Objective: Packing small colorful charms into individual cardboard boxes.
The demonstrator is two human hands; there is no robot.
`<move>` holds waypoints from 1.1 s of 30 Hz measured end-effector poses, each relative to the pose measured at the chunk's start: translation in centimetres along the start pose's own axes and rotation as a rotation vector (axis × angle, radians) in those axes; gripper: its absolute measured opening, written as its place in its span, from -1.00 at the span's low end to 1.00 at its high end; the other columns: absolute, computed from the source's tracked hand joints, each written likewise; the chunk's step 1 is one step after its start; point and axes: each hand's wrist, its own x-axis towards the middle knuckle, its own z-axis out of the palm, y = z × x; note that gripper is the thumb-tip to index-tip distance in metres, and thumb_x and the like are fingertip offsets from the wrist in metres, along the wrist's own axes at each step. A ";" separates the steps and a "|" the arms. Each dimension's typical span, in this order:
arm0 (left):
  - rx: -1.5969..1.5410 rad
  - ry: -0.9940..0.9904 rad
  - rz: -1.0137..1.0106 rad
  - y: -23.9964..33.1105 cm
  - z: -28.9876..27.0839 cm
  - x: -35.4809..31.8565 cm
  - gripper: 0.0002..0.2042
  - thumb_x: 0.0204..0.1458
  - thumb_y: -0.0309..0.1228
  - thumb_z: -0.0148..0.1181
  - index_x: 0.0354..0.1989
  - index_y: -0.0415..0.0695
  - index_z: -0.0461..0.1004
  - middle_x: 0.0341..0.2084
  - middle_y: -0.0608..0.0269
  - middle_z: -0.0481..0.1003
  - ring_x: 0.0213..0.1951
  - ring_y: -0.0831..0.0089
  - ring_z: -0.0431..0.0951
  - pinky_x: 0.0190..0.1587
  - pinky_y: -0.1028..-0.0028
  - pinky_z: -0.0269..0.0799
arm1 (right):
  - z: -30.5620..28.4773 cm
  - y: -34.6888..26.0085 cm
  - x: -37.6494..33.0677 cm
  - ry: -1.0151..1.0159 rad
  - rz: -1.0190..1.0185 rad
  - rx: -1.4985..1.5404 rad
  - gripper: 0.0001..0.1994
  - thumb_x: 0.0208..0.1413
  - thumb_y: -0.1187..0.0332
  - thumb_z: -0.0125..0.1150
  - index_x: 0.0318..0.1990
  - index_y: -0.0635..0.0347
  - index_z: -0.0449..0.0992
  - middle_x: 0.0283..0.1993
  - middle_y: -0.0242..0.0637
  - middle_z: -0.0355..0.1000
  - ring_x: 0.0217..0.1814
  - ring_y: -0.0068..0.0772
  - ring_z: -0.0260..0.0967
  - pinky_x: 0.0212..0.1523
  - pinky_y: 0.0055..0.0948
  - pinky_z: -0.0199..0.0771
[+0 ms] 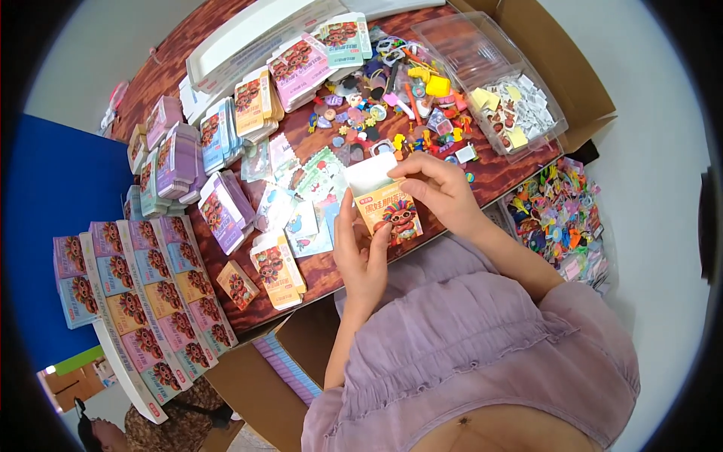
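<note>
An orange cartoon-printed small cardboard box [403, 217] is held up near the table's front edge, its white top flap raised. My left hand [357, 255] grips it from the left side, with the thumb across the front. Bent over the box's upper right edge, my right hand [446, 192] has its thumb and forefinger closed at the opening. Whether anything small is between those fingertips is hidden. Behind the box lie printed plastic sachets [322, 177]. On the left, a flat orange carton [277, 273] lies near a small closed orange box [238, 285].
Stacks of flat cartons [175, 162] fill the left and back. Small colourful trinkets [422, 94] spread behind my hands. A clear plastic tray [553, 113] holds paper slips. Filled display boxes [154, 294] stand left. A bin of trinkets [561, 218] sits right. Another person [169, 414] is lower left.
</note>
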 end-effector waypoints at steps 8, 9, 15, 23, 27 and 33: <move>-0.332 -0.242 -0.234 0.7 -2.5 0.8 -0.43 0.12 -0.67 0.15 0.31 -0.12 0.15 -0.03 0.22 0.36 -0.11 0.49 0.57 -0.20 0.57 0.52 | -0.7 1.1 -0.4 -0.106 0.059 0.021 -0.89 0.20 0.49 0.16 -0.18 0.34 0.50 -0.23 -0.37 0.41 -0.21 -0.65 0.34 -0.16 -0.58 0.36; -0.321 -0.250 -0.231 0.8 -2.6 0.8 -0.44 0.12 -0.68 0.16 0.29 -0.13 0.15 -0.04 0.21 0.36 -0.11 0.47 0.57 -0.19 0.56 0.52 | -0.5 0.8 -0.4 -0.099 0.073 0.027 -0.89 0.20 0.50 0.15 -0.16 0.33 0.50 -0.22 -0.37 0.42 -0.21 -0.65 0.34 -0.16 -0.58 0.36; -0.147 -0.170 -0.172 0.5 -2.5 0.4 -0.44 0.12 -0.65 0.17 0.29 -0.18 0.11 -0.03 0.13 0.40 -0.11 0.43 0.57 -0.17 0.53 0.52 | -0.5 1.7 0.3 -0.225 0.005 -0.018 -0.85 0.22 0.52 0.11 -0.08 0.33 0.46 -0.10 -0.32 0.43 -0.09 -0.64 0.36 -0.06 -0.59 0.37; 0.077 -0.206 -0.173 -0.1 -2.4 0.1 -0.37 0.10 -0.66 0.20 0.32 -0.19 0.06 -0.01 0.06 0.41 -0.11 0.41 0.58 -0.17 0.52 0.52 | 0.1 2.2 0.1 -0.159 0.275 0.173 -0.95 0.16 0.53 0.22 -0.26 0.28 0.47 -0.23 -0.36 0.46 -0.16 -0.70 0.40 -0.14 -0.60 0.41; 0.061 -0.228 -0.231 0.5 -2.1 0.2 -0.33 0.10 -0.68 0.20 0.36 -0.17 0.02 -0.04 0.06 0.44 -0.11 0.39 0.58 -0.20 0.51 0.52 | 0.3 1.7 0.7 -0.068 0.309 0.155 -0.92 0.13 0.50 0.26 -0.35 0.31 0.51 -0.41 -0.44 0.49 -0.38 -0.70 0.38 -0.35 -0.56 0.40; -0.004 -0.219 -0.260 -0.3 -2.5 -0.4 -0.27 0.10 -0.67 0.19 0.42 -0.12 -0.04 -0.05 0.06 0.45 -0.19 0.40 0.58 -0.22 0.49 0.51 | -1.2 1.8 1.1 -0.319 0.034 -0.226 -0.90 0.09 0.46 0.26 -0.30 0.31 0.57 -0.39 -0.35 0.50 -0.33 -0.60 0.43 -0.31 -0.49 0.40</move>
